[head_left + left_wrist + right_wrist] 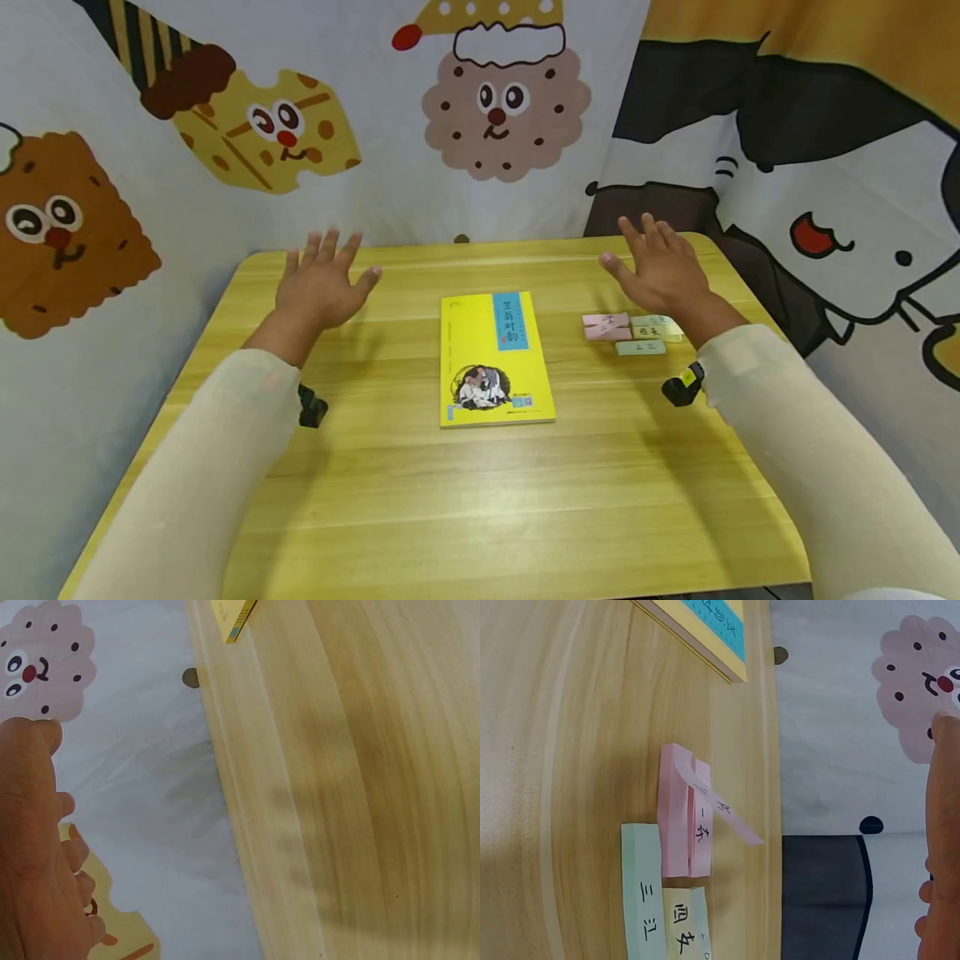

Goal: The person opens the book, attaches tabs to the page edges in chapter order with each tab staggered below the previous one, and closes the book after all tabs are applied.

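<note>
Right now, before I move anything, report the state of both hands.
Left hand: open, holding nothing, raised above the table.
Right hand: open, holding nothing, also raised.

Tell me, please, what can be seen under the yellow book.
The yellow book lies on the wooden table, which shows all around it. Nothing pokes out from beneath. The area directly underneath is covered, so whether anything thin lies there cannot be seen.
</note>
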Tool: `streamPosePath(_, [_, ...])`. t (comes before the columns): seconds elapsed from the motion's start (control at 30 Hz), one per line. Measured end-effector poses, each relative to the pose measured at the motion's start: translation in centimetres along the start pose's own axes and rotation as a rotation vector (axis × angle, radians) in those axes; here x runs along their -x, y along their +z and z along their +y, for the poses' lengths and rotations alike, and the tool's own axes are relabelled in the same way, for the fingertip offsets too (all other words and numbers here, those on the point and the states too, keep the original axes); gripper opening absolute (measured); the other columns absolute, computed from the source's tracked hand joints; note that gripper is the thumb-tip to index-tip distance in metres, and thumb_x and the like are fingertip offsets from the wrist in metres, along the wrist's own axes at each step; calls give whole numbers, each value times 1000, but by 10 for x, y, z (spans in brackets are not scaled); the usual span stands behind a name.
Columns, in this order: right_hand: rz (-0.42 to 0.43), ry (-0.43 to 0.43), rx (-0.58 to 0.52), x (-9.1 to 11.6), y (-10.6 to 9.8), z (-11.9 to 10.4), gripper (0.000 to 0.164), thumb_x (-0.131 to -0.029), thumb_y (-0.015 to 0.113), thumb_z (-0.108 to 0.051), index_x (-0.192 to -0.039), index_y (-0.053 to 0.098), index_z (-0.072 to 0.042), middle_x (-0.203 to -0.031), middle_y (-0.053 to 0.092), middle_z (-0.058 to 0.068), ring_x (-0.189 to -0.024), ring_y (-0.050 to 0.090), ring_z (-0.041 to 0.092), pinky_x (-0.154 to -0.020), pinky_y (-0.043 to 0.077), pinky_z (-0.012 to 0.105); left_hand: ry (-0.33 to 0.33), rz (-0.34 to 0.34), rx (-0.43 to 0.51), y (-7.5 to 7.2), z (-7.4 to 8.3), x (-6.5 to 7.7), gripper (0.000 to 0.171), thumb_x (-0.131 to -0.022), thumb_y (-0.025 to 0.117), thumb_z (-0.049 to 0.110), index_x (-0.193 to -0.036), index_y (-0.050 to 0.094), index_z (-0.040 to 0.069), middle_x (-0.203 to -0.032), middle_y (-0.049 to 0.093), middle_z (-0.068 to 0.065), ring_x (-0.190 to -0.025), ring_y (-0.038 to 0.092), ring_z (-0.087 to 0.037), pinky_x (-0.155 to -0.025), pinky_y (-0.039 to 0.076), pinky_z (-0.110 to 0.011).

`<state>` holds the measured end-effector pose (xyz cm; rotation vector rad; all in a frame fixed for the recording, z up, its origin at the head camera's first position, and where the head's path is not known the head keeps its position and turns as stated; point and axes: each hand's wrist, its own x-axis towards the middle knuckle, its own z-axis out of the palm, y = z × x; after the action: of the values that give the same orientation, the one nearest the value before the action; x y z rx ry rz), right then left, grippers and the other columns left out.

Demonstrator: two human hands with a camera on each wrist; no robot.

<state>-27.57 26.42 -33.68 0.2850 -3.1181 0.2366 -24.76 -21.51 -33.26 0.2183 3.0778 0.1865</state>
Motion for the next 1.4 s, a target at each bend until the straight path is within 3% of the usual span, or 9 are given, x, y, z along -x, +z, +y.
streamPosePath(0.87, [24, -33, -15, 9, 9, -6, 77, -91, 15, -68, -151, -5, -24, -155, -7, 12, -139, -8, 37, -105, -7, 57, 45, 30, 15, 17, 7, 6, 79, -89, 14, 70, -152, 3, 23, -155, -4, -14, -139, -10, -37, -104, -7, -59])
streamPosePath(1.4, [69, -89, -31, 22, 25, -19, 77, -91, 21, -67, -152, 2, -23, -155, 7, 16, -140, 1, 37, -107, -2, 57, 99, 76, 9, 29, 24, 14, 76, -91, 17, 68, -152, 6, 24, -156, -3, -12, -140, -9, -32, -106, -3, -57])
